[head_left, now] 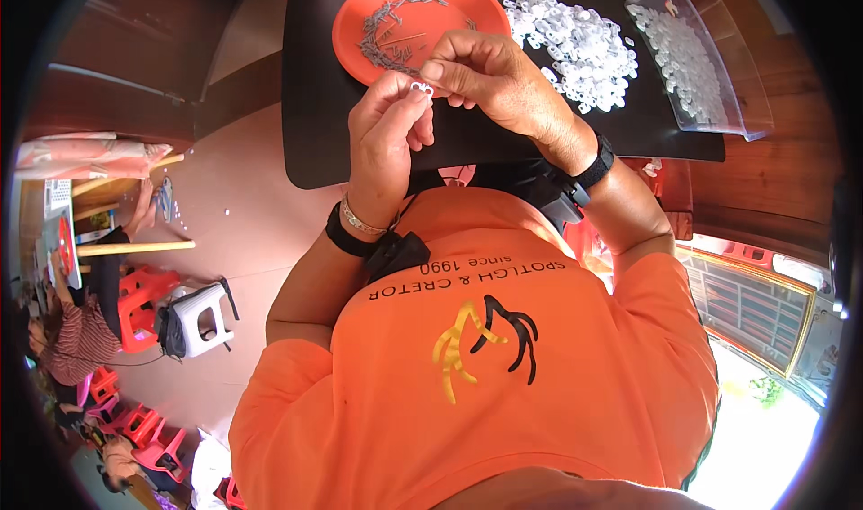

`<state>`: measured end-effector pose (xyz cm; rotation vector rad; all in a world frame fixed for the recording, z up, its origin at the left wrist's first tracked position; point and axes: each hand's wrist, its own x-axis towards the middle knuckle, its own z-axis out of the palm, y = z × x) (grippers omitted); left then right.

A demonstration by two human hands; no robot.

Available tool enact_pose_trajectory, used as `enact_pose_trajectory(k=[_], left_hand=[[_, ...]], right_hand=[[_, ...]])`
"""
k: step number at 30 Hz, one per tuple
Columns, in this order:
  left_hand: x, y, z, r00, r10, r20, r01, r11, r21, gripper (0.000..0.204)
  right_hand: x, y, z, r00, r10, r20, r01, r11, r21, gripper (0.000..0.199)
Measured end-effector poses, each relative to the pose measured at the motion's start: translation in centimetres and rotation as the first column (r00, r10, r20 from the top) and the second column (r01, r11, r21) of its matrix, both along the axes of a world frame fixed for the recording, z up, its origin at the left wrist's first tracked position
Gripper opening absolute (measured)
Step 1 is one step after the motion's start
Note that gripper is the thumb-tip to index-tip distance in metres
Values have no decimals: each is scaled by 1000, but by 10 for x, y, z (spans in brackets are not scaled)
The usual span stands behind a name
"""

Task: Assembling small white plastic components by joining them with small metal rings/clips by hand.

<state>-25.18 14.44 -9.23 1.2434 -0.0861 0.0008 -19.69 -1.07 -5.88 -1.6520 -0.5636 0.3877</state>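
My left hand (pixel 387 128) pinches a small white plastic piece with holes (pixel 420 88) between thumb and fingertips. Right beside it, my right hand (pixel 494 76) has its thumb and fingers closed together close to the white piece; whatever they hold, if anything, is hidden. Both hands are raised over the near rim of a round orange-red plate (pixel 485 26). Small thin grey pieces (pixel 370 31) lie in the plate, many of them along its left side. To the right of the plate spreads a loose heap of similar white plastic pieces (pixel 582 56).
A black tabletop (pixel 315 105) carries all of this. At its right end stands a clear plastic bin (pixel 746 114) holding more whitish pieces. Off to the left, other people sit by red stools (pixel 139 308) and a white stool (pixel 202 321).
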Motion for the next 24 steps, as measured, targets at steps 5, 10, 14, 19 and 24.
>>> enact_pose_trajectory(k=[5,10,14,19,24], left_hand=[[-2,0,2,1000,-1,-21,1,1000,9,15],[-3,2,0,999,-24,-28,24,1000,17,16],[-4,2,-1,999,-39,-14,40,998,51,18],[-5,-2,0,999,-22,41,18,996,89,19],[-4,-3,-8,997,-27,66,18,992,128,18]], right_hand=[[-2,1,-1,999,-35,-21,35,999,12,21],[-2,2,-4,1000,-11,18,11,1000,-15,19],[-4,3,-3,1000,-27,10,27,999,-24,18],[-5,2,-10,977,-66,200,84,993,-85,14],[-16,8,-19,981,-156,119,153,988,35,12]])
